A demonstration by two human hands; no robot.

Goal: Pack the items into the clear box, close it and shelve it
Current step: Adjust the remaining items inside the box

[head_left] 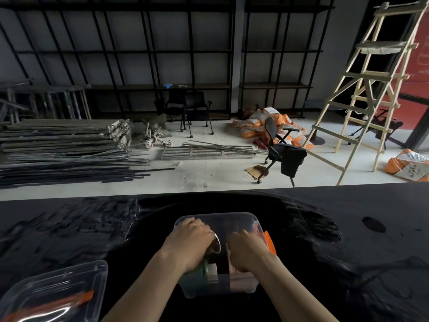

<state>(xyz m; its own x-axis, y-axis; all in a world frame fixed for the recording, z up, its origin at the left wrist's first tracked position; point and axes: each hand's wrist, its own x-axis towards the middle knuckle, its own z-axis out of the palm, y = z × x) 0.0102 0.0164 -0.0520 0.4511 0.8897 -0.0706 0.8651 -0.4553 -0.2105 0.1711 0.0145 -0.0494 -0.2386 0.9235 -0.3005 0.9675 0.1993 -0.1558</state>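
A clear plastic box [232, 218] with an orange side latch [270, 244] sits on the black table in front of me. Both hands are down inside it. My left hand [190, 242] curls around a round metal-rimmed item [217, 244] at the box's left side. My right hand [247, 248] is closed over things in the right half; what it grips is hidden. A roll of tape [212, 271] shows through the near wall. The clear lid [58, 296] with an orange latch lies at the table's near left.
The black table [348, 228] spans the view and ends at a far edge. Beyond it are black wall shelves [162, 52], stacked metal bars, office chairs [278, 147], orange sacks and a wooden ladder [371, 89].
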